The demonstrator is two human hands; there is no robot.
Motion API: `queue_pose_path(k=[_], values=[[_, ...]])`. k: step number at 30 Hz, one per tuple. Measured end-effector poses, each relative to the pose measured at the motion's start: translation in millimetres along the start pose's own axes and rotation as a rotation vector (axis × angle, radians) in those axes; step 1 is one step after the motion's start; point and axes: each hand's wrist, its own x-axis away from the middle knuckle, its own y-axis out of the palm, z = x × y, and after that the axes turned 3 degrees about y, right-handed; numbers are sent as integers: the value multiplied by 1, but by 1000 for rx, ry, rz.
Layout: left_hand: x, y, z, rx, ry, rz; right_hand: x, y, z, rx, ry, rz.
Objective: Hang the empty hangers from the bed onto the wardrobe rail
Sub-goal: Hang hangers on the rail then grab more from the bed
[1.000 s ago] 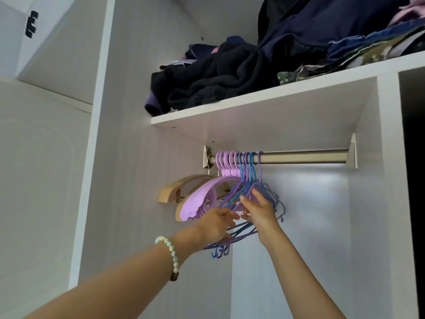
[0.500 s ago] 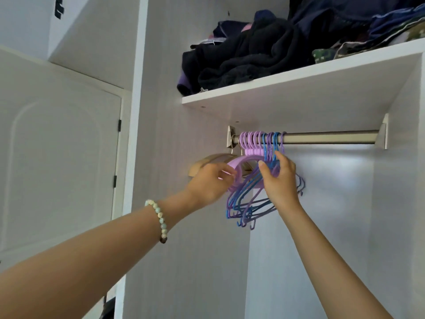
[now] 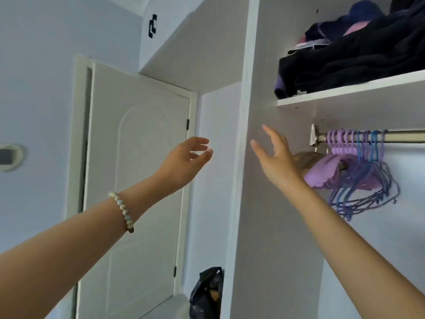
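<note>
Several purple and blue hangers [image 3: 358, 171] hang bunched at the left end of the metal wardrobe rail [image 3: 404, 136]. A tan wooden hanger [image 3: 305, 157] shows partly behind my right hand. My right hand [image 3: 273, 157] is raised in front of the wardrobe's side panel, left of the hangers, fingers spread and holding nothing. My left hand [image 3: 184, 161], with a bead bracelet on the wrist, is lifted further left before the door, fingers loosely apart and empty.
Dark folded clothes [image 3: 349, 56] lie piled on the white shelf [image 3: 345, 94] above the rail. A white door [image 3: 138, 180] stands at the left. A black plastic bag [image 3: 207, 293] sits low beside the wardrobe's side panel [image 3: 257, 203].
Both hands have let go of the hangers and pulled back to the left. The view has swung left, so the rail now sits at the right edge.
</note>
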Motion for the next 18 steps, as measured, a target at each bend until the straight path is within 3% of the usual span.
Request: queue_pose_path(k=[12,18], values=[[178,-262,-172,-521,-429,120,117,305,-129,-179,-6,-667],[323,-354,-252,-739,-723,53,233,452,-163,-189,28,-986]])
